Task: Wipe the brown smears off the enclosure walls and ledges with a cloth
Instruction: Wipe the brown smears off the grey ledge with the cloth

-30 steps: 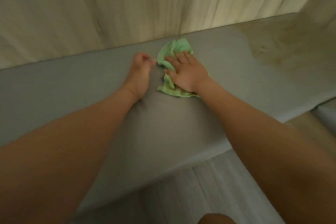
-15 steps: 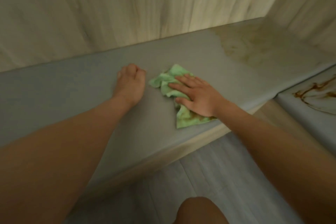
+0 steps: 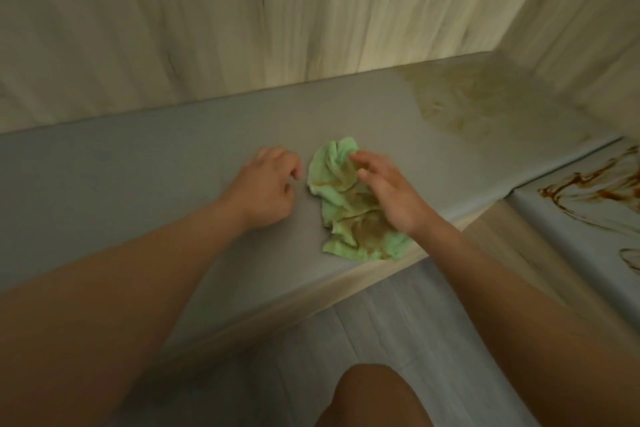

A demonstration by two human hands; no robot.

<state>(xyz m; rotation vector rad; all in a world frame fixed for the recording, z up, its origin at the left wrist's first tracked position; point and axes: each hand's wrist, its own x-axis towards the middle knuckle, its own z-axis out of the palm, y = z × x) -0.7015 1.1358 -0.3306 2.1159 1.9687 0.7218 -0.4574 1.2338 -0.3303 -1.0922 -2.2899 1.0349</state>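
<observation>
One second on, the right hand (image 3: 391, 194), fingers spread, has eased up from the stained cloth (image 3: 346, 204), left hand (image 3: 266, 187) loosely curled and empty; smears (image 3: 588, 191) wait rightward.

Cloth (image 3: 341, 218) partly hidden by right hand (image 3: 394, 198) — side-ledge smears (image 3: 595, 188) cropped.
</observation>
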